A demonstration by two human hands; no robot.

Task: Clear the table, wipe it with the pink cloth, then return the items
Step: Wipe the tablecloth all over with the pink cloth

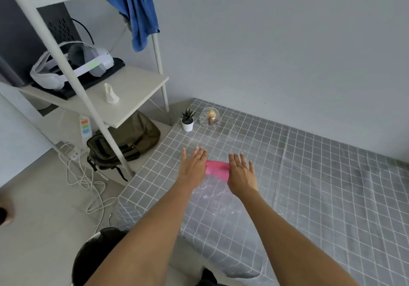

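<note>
Fingers of both hands lie flat and spread, clamping nothing; the pink cloth (217, 169) sits on the table (309, 175) between the left hand (193, 166) and right hand (241, 174), its long axis spanning them, each palm covering an end.

Soft, even daylight fills the scene, with only faint shadows. A pale glare lies on the clear plastic table cover (212, 199) just below the hands. The wide lens bends the shelf poles (66, 69) up to the left. The forearms nearest the camera look slightly soft; edges blur mildly.
</note>
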